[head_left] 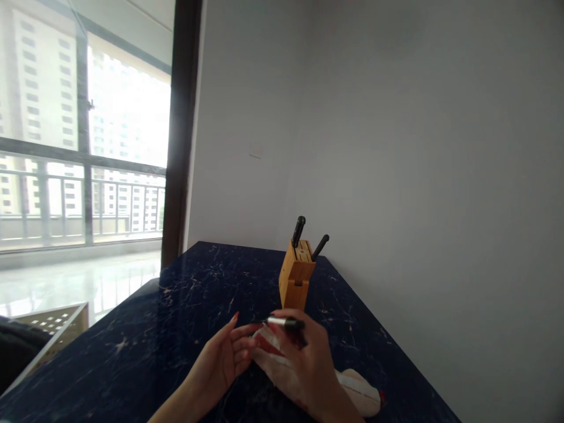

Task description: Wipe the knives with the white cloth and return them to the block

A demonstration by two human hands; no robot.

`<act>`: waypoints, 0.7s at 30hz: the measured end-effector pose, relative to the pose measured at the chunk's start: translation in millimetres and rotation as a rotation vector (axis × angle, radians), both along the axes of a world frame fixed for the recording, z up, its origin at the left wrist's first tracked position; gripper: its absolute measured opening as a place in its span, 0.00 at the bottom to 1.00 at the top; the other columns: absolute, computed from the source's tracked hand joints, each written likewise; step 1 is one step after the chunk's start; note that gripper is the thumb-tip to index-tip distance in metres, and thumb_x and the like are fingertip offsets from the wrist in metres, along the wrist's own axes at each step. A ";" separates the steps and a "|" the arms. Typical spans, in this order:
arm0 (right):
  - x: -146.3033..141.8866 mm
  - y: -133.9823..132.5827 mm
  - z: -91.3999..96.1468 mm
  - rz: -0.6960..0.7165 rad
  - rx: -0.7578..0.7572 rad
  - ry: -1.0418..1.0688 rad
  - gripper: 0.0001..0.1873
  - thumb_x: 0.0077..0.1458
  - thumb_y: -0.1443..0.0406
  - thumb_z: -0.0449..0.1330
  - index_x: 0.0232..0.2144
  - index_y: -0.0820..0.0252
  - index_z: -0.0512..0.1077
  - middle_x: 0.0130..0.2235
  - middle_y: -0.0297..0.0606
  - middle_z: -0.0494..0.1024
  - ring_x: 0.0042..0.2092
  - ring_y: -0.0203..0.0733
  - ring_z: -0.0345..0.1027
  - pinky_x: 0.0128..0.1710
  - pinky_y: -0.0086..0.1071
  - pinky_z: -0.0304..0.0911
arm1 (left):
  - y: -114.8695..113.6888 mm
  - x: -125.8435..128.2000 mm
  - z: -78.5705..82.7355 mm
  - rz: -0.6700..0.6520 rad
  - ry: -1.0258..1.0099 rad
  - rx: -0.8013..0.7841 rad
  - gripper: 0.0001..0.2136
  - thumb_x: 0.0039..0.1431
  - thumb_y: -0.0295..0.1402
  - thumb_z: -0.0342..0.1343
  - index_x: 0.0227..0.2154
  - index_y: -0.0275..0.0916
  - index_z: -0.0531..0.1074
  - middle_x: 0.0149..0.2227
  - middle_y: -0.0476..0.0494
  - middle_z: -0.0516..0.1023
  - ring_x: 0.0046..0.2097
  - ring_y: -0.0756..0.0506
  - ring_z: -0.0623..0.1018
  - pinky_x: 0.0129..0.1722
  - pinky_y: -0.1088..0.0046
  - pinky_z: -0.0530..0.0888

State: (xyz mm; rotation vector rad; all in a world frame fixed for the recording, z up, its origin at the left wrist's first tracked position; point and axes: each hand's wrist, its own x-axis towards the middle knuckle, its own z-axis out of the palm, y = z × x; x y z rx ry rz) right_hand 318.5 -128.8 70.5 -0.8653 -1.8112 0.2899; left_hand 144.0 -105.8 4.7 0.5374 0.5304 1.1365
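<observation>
My right hand (308, 352) is closed around a slim tool (278, 322) with a black end and a bright silvery section. Its thin dark tip points left, towards my left hand, and its exact kind cannot be made out. My left hand (224, 355) is open, palm turned inward, thumb raised and fingers stretched close to that tip. Beneath my right hand lies a crumpled white and red cloth (361, 392), partly hidden by the hand and forearm. Just beyond both hands stands a wooden knife block (294, 276), with two black-handled knives (298, 230) in its slots.
The dark blue marbled table (211, 282) runs away from me towards a grey wall (418, 176) on the right. At lower left, beside the table, is a light frame with a perforated panel (61, 329). A large window (127, 135) is behind it.
</observation>
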 end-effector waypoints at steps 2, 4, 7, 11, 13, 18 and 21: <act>17.6 6.9 22.0 -0.160 0.035 0.133 0.09 0.52 0.60 0.55 0.33 0.59 0.69 0.26 0.32 0.72 0.24 0.32 0.63 0.23 0.25 0.59 | 2.2 -3.6 0.2 -0.043 0.023 0.064 0.18 0.56 0.41 0.50 0.38 0.28 0.72 0.19 0.47 0.72 0.20 0.54 0.70 0.19 0.82 0.66; 39.9 17.2 48.2 -0.279 0.130 0.200 0.10 0.51 0.58 0.56 0.30 0.60 0.68 0.22 0.30 0.69 0.22 0.32 0.61 0.21 0.24 0.56 | 5.4 -5.7 -1.7 -0.017 0.067 0.112 0.19 0.55 0.43 0.49 0.38 0.29 0.73 0.16 0.51 0.69 0.17 0.56 0.66 0.17 0.83 0.62; 72.6 33.7 84.5 -0.405 0.251 0.262 0.12 0.50 0.56 0.56 0.26 0.60 0.65 0.19 0.28 0.66 0.20 0.31 0.59 0.21 0.25 0.56 | 9.2 -4.6 -5.9 0.032 0.204 0.147 0.20 0.54 0.44 0.49 0.35 0.30 0.74 0.15 0.51 0.69 0.16 0.56 0.64 0.16 0.83 0.58; 97.5 48.0 107.3 -0.550 0.327 0.225 0.14 0.50 0.55 0.55 0.23 0.60 0.63 0.18 0.28 0.66 0.19 0.31 0.59 0.21 0.25 0.54 | 8.7 -0.2 -8.3 0.064 0.400 0.218 0.23 0.52 0.48 0.47 0.35 0.30 0.74 0.14 0.48 0.70 0.15 0.55 0.63 0.16 0.81 0.55; 100.8 51.0 108.4 -0.588 0.350 0.185 0.15 0.51 0.55 0.55 0.22 0.59 0.63 0.18 0.28 0.66 0.20 0.31 0.59 0.22 0.25 0.54 | 7.1 0.5 -8.7 0.058 0.401 0.225 0.24 0.53 0.48 0.45 0.37 0.31 0.73 0.14 0.48 0.70 0.15 0.54 0.62 0.16 0.80 0.55; 99.4 51.1 104.9 -0.619 0.368 0.132 0.15 0.51 0.55 0.54 0.22 0.59 0.63 0.17 0.27 0.65 0.20 0.32 0.59 0.23 0.25 0.55 | 5.3 -2.1 -10.6 0.051 0.343 0.224 0.23 0.54 0.47 0.44 0.39 0.32 0.72 0.15 0.48 0.70 0.17 0.54 0.62 0.17 0.80 0.56; 100.0 49.8 108.7 -0.643 0.359 0.079 0.16 0.51 0.53 0.54 0.21 0.59 0.63 0.17 0.28 0.66 0.20 0.32 0.60 0.24 0.26 0.55 | 4.1 -2.8 -9.4 0.056 0.349 0.215 0.22 0.54 0.47 0.45 0.38 0.32 0.73 0.16 0.49 0.70 0.17 0.54 0.62 0.18 0.80 0.57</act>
